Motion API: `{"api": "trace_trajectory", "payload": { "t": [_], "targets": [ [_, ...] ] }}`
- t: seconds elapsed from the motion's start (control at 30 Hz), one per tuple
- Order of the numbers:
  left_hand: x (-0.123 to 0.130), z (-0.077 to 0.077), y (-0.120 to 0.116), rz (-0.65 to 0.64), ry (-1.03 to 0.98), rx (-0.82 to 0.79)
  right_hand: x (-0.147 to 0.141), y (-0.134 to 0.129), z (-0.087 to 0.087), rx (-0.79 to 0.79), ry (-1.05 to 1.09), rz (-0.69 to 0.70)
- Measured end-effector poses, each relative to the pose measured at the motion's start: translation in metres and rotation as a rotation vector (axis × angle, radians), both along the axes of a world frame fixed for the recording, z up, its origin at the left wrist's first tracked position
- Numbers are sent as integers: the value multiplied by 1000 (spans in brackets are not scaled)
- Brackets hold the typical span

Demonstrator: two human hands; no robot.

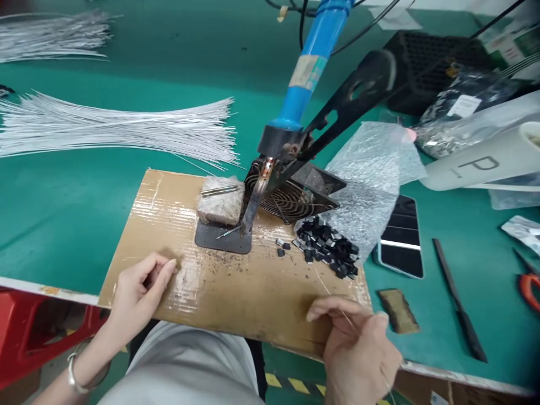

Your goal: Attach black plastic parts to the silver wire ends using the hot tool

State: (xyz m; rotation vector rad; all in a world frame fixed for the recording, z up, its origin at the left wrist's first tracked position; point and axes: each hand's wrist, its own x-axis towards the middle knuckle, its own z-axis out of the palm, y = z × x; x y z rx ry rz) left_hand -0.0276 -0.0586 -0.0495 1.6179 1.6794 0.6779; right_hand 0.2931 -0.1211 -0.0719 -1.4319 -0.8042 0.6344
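The right hand [358, 349] pinches a thin wire [337, 306] between thumb and fingers at the near right corner of the cardboard sheet [236, 292]. The left hand [139, 289] rests loosely curled and holding nothing on the sheet's near left edge. Toward the sheet's far side, a blue-handled soldering iron [295, 107] rests tip-down on a dark metal plate [219, 239], with a pile of small black parts [329, 244] at the sheet's right.

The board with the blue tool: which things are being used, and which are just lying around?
In use:
- right hand pinching a thin wire
- left hand resting on the board
- soldering iron
- small black parts

Lying about:
- phone
- white wire bundles
- black file
- bubble wrap
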Motion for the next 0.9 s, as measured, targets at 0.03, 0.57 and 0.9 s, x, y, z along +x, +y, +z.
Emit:
{"api": "trace_trajectory", "payload": {
  "t": [0.03,0.57,0.9],
  "targets": [
    [0,-1,-1,5,2,1,0,0,-1,-31,-14,9],
    [5,6,2,18,83,118,1,-14,-3,-33,-205,172],
    [3,7,0,32,120,150,3,-17,0,42,-228,201]
  ]
}}
